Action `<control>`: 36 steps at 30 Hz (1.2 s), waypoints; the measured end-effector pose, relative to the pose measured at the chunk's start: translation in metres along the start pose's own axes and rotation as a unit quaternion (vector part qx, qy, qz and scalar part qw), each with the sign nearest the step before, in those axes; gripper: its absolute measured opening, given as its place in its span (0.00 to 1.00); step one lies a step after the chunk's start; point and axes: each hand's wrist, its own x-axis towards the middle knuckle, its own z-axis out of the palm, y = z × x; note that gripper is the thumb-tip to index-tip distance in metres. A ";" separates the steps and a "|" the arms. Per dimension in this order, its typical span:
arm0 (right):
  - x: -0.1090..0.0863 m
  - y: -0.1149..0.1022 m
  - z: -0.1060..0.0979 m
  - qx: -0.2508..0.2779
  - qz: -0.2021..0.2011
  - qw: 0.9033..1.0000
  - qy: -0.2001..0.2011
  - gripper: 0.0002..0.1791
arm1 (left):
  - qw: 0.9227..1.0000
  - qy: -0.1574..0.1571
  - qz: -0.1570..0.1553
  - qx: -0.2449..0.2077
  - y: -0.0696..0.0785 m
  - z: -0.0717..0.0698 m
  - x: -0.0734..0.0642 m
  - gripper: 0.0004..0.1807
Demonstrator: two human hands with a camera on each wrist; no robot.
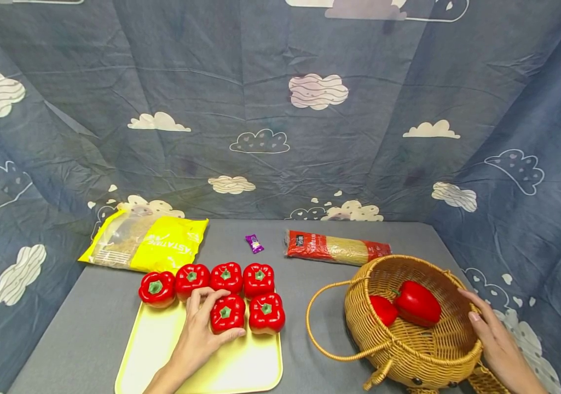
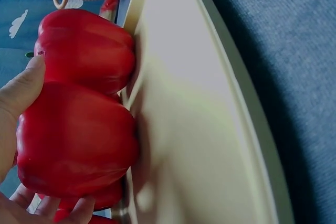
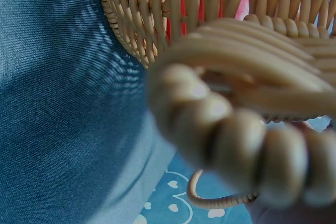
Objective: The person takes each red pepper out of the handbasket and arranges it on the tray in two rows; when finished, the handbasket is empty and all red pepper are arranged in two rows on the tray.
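Observation:
My left hand (image 1: 201, 323) grips a red bell pepper (image 1: 227, 313) at the front of a group, thumb on its near side and fingers on its far side. Another red bell pepper (image 1: 267, 313) sits right beside it. Behind these, several more bell peppers (image 1: 192, 279) form a row along the far end of the pale yellow tray (image 1: 250, 372). On the right, my right hand (image 1: 499, 345) holds the rim of a wicker basket (image 1: 359, 323), thumb tip over the edge. Two red bell peppers (image 1: 417, 304) lie inside. In the right wrist view, a wicker handle (image 3: 236, 135) hides most of that hand.
A yellow pasta bag (image 1: 162, 241) lies behind the tray at the left. Further right are a small purple wrapped candy (image 1: 254, 244) and a red-and-clear noodle pack (image 1: 336, 248). One basket handle (image 1: 312, 323) sticks out toward the tray. Cloud-print cloth (image 1: 260, 164) encloses the grey table (image 1: 73, 328).

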 end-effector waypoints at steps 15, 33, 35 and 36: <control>-0.001 0.000 0.000 -0.008 0.030 0.999 -0.008 0.27 | 1.000 -0.001 0.012 -0.001 0.003 -0.003 0.001 0.39; 0.000 -0.001 0.000 -0.011 0.031 0.999 -0.014 0.28 | 0.994 0.028 0.104 0.007 0.016 -0.016 0.020 0.36; 0.000 -0.001 0.000 -0.010 0.026 1.000 -0.011 0.27 | 0.993 0.026 0.115 -0.001 0.019 -0.016 0.024 0.35; 0.000 -0.001 0.000 -0.010 0.025 1.000 -0.009 0.27 | 0.992 0.024 0.121 -0.005 0.021 -0.016 0.026 0.34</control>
